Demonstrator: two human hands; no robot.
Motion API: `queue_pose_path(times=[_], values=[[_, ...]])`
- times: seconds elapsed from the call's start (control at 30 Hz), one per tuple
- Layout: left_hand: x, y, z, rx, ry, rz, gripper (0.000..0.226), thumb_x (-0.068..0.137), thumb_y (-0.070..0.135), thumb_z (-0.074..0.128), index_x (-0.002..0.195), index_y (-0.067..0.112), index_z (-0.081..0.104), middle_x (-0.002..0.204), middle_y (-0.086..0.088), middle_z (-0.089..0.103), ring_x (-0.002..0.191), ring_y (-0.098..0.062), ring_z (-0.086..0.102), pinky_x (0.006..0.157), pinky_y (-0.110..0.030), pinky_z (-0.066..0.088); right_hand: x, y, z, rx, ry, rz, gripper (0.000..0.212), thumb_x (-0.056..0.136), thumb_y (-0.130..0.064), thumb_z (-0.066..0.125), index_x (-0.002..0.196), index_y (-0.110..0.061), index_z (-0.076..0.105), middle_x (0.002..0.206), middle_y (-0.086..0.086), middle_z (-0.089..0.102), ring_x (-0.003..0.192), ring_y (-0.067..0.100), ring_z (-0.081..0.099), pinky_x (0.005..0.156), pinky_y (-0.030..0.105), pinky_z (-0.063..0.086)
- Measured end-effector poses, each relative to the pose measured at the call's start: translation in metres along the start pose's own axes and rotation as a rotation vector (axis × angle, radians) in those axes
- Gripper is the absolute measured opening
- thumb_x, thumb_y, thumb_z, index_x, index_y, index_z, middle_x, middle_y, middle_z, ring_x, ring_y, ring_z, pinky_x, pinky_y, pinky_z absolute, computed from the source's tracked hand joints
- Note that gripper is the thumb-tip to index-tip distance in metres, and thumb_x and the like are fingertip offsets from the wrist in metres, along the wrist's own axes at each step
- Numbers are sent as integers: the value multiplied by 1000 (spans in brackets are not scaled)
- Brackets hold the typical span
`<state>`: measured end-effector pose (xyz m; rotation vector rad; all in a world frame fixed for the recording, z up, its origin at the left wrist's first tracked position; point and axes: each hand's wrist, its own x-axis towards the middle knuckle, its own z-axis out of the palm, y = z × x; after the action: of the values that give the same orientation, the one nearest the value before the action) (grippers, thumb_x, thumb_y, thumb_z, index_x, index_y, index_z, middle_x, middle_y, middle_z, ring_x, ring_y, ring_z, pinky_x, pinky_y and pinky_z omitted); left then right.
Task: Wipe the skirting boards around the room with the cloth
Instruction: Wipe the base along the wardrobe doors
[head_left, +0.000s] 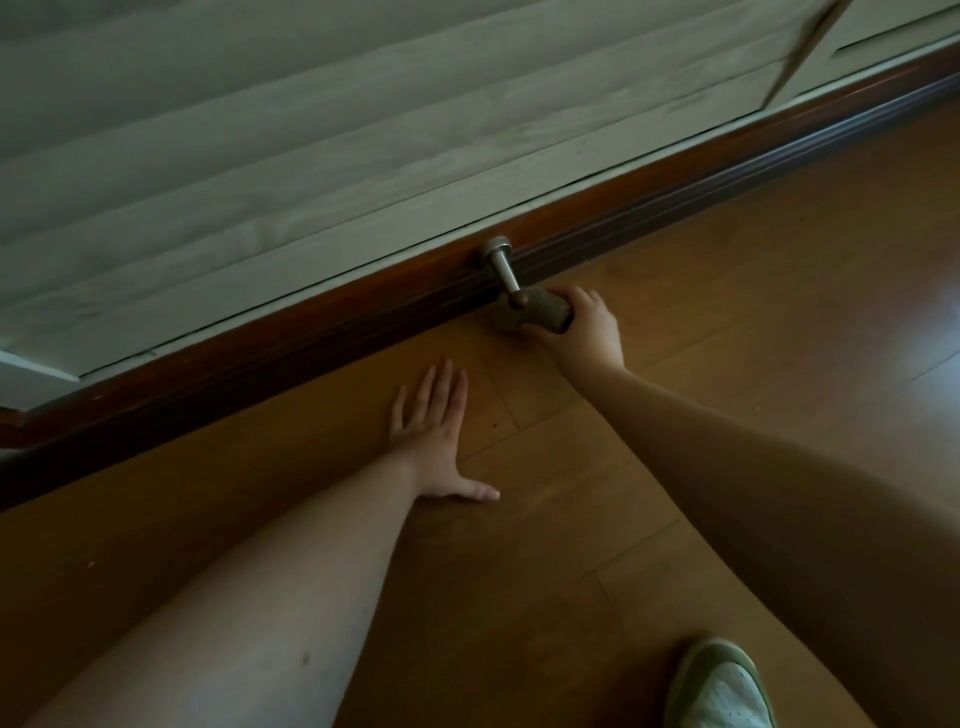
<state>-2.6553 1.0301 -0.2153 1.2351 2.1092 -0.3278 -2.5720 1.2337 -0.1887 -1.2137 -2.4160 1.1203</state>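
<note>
Our right hand curls its fingers round a bunched brown cloth, holding it at the tip of a metal door stop fixed to the dark skirting board. Our left hand lies flat, fingers straight, thumb splayed, on the wooden floor.

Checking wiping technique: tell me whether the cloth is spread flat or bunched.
Bunched: the right hand grips the cloth as a wad beside the doorstop.
</note>
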Motion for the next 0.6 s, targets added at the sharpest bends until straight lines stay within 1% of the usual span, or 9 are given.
queue_pose_path(times=[0.1,0.17,0.23,0.33,0.43,0.6], values=[[1,-1,2,7,-6,-4,153,57,91,61,139,20,-47,151,-7,-48,142,-28,-38,116,-53,-15,12,-5,12,-2,-38,-25,48,80,-30,78,123,-21,59,108,-8,50,96,7,48,81,21,38],[2,-1,2,11,-9,-9,153,58,91,61,138,20,-48,149,-7,-50,142,-28,-39,116,-53,-16,23,-3,8,-29,-70,-43,48,80,-26,78,123,-18,59,111,-7,49,98,7,47,86,22,39],[3,0,0,20,-27,-17,152,59,90,60,138,19,-49,148,-7,-51,141,-29,-40,116,-52,-16,38,7,-9,-86,-97,-57,48,80,-24,78,123,-17,59,118,-1,53,103,9,48,92,25,41],[3,2,-1,24,-44,-35,153,59,90,61,136,19,-50,146,-7,-54,138,-28,-43,115,-52,-18,65,25,-47,-206,-69,-34,51,79,-25,78,125,-16,59,126,6,55,113,21,54,99,32,42],[2,3,-1,9,-66,-40,153,59,89,62,135,20,-52,145,-6,-55,137,-27,-44,115,-53,-18,84,41,-79,-241,-31,39,50,80,-23,77,126,-17,59,128,8,54,118,25,52,101,35,42],[2,5,-3,6,-76,-50,153,59,88,63,134,21,-52,145,-6,-55,138,-27,-43,117,-53,-17,92,57,-84,-196,45,136,47,84,-20,75,128,-18,57,128,6,54,118,22,51,94,28,40]])
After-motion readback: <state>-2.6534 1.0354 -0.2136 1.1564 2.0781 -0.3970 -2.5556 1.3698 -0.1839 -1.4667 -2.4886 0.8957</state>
